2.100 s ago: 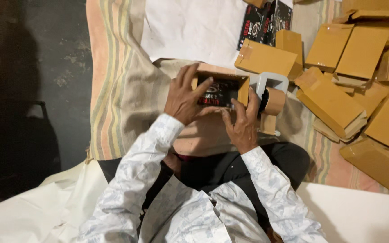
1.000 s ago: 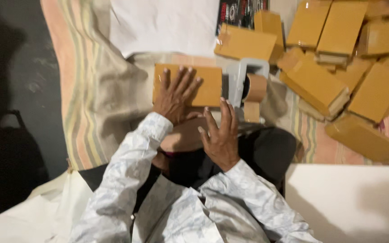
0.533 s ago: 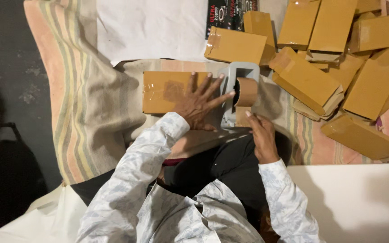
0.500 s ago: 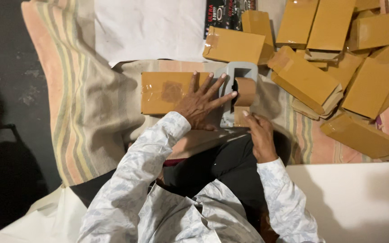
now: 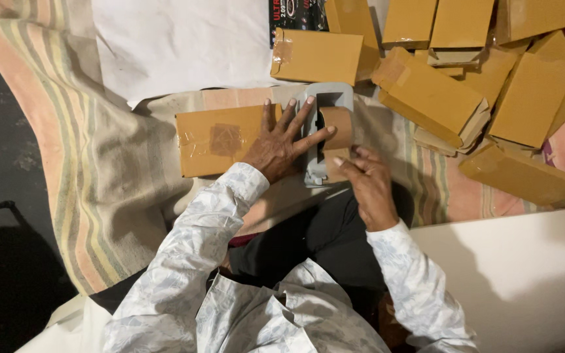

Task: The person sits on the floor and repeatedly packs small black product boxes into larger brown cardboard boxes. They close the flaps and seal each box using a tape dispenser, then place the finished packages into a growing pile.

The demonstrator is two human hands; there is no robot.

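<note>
A closed brown cardboard box [image 5: 220, 139] with clear tape patches lies flat on the cloth in front of me. My left hand [image 5: 281, 142] presses on its right end with fingers spread wide. Just right of the box stands a grey tape dispenser [image 5: 322, 111] holding a roll of brown tape [image 5: 339, 127]. My right hand [image 5: 366, 184] is at the dispenser's near end, fingertips pinching at the tape strip there; whether it grips the tape is unclear.
Several closed brown boxes [image 5: 430, 95] are piled at the upper right, one more [image 5: 317, 55] behind the dispenser. White paper [image 5: 184, 42] lies at the top, a white board [image 5: 505, 274] at lower right, a striped blanket [image 5: 67, 150] on the left.
The open box held in both hands was closed and laid flat on the cloth. My left hand now presses it down and my right hand has moved to the tape dispenser.
</note>
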